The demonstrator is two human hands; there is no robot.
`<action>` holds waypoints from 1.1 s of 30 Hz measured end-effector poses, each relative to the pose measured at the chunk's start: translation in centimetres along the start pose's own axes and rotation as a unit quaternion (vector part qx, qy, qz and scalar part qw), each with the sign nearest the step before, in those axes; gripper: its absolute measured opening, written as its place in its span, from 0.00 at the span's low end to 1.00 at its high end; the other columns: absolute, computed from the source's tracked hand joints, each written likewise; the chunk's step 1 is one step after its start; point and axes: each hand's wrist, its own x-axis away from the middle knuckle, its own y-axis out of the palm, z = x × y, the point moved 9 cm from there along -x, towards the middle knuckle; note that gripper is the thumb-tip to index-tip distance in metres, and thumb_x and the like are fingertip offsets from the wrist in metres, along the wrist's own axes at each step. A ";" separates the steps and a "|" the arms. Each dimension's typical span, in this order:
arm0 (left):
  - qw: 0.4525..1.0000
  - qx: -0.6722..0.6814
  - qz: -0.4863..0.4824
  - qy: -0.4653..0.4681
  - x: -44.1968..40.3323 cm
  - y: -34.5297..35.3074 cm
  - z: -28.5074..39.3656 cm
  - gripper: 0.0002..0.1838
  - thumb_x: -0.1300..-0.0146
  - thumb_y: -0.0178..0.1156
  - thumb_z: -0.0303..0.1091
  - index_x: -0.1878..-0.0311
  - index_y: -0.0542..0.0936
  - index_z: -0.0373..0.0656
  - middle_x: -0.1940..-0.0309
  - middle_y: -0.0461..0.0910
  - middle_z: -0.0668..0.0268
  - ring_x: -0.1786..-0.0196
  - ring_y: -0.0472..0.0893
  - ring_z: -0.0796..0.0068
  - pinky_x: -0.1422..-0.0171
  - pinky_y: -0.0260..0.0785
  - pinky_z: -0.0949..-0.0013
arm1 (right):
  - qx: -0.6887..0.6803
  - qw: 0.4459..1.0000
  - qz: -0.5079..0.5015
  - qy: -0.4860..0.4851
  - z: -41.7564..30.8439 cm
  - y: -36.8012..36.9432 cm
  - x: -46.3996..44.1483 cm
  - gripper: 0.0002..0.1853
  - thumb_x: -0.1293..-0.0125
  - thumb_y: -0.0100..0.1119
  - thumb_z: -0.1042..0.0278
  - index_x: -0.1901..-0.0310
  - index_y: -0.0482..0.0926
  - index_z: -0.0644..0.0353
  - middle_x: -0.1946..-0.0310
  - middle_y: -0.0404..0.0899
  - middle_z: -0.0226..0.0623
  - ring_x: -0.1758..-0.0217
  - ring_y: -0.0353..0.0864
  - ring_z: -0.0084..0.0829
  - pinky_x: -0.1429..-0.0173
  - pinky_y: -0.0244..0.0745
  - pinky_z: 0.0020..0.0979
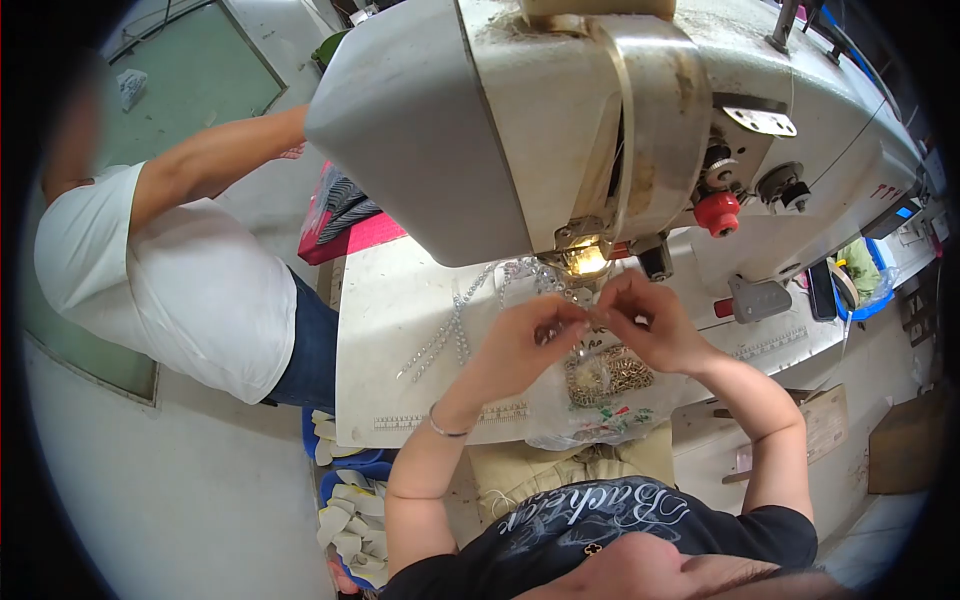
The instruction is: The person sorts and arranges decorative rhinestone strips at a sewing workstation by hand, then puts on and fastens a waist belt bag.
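In the head view, the left hand (525, 345) and right hand (660, 325) pinch something too small to identify, near bead strands (440, 338) on the table (378, 305). Working this close, an accidental sewing machine (410, 140) start could injure fingers; tugging could snag strands.

Colours: tabletop (375, 345) white; bead strands (438, 345) silvery; bagged pieces (628, 372) gold-brown. 11 o'clock: machine cover (400, 140) grey. 2 o'clock: knob (717, 213) red. 3 o'clock: tray (888, 290) blue. 5 o'clock: shirt (620, 520) black, whitish lettering. 7 o'clock: cut pieces (352, 520) cream. 9 o'clock: T-shirt (190, 290) white, trousers (310, 345) dark blue. 10 o'clock: striped fabric (350, 208) dark and light grey; panel (190, 80) pale green.
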 end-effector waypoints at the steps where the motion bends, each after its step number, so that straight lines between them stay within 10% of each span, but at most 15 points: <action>1: 0.999 -0.039 0.008 0.006 -0.8 -0.6 0.0 0.11 0.35 0.61 0.30 0.55 0.80 0.32 0.66 0.80 0.68 0.64 0.76 0.85 0.58 0.69 0.78 | 0.068 0.997 0.024 -0.026 0.0 -0.7 -0.6 0.08 0.35 0.59 0.76 0.55 0.74 0.63 0.65 0.79 0.33 0.62 0.78 0.19 0.58 0.72 0.24; 5: 0.998 -0.028 0.057 -0.013 -2.4 -3.5 -1.3 0.14 0.36 0.62 0.33 0.56 0.79 0.29 0.65 0.81 0.64 0.65 0.76 0.84 0.58 0.71 0.76 | 0.309 0.906 0.099 -0.271 -2.6 -2.7 -1.9 0.12 0.40 0.66 0.69 0.54 0.78 0.53 0.66 0.76 0.38 0.70 0.79 0.32 0.72 0.72 0.31; 8: 0.999 -0.014 0.017 -0.024 -3.5 -3.7 -1.4 0.14 0.35 0.61 0.29 0.51 0.79 0.30 0.64 0.81 0.66 0.63 0.77 0.83 0.57 0.72 0.76 | 0.407 0.868 0.041 -0.283 -2.8 -1.8 -2.6 0.14 0.42 0.68 0.60 0.54 0.81 0.46 0.70 0.73 0.36 0.73 0.76 0.34 0.74 0.70 0.34; 11: 0.997 0.072 -0.013 -0.002 -4.7 -4.0 -1.4 0.15 0.36 0.61 0.29 0.49 0.78 0.31 0.63 0.81 0.66 0.61 0.78 0.82 0.57 0.72 0.75 | 0.457 0.845 0.029 -0.278 -1.2 -1.5 -3.5 0.13 0.42 0.67 0.53 0.56 0.82 0.44 0.75 0.71 0.34 0.78 0.73 0.34 0.77 0.68 0.35; 21: 0.967 -0.234 -0.065 0.079 -6.5 -5.2 0.7 0.16 0.38 0.64 0.35 0.49 0.79 0.39 0.58 0.82 0.63 0.58 0.80 0.73 0.52 0.72 0.68 | 0.419 0.876 0.001 -0.238 1.3 -3.5 -5.4 0.18 0.50 0.71 0.49 0.73 0.76 0.54 0.77 0.76 0.35 0.79 0.76 0.39 0.78 0.70 0.38; 33: 0.948 -0.237 -0.061 0.203 -6.5 -5.8 2.4 0.16 0.41 0.68 0.36 0.52 0.82 0.41 0.60 0.83 0.63 0.60 0.80 0.73 0.57 0.73 0.68 | 0.459 0.882 -0.061 -0.089 2.8 -4.4 -6.2 0.20 0.46 0.64 0.44 0.66 0.79 0.54 0.81 0.78 0.38 0.76 0.80 0.43 0.72 0.75 0.41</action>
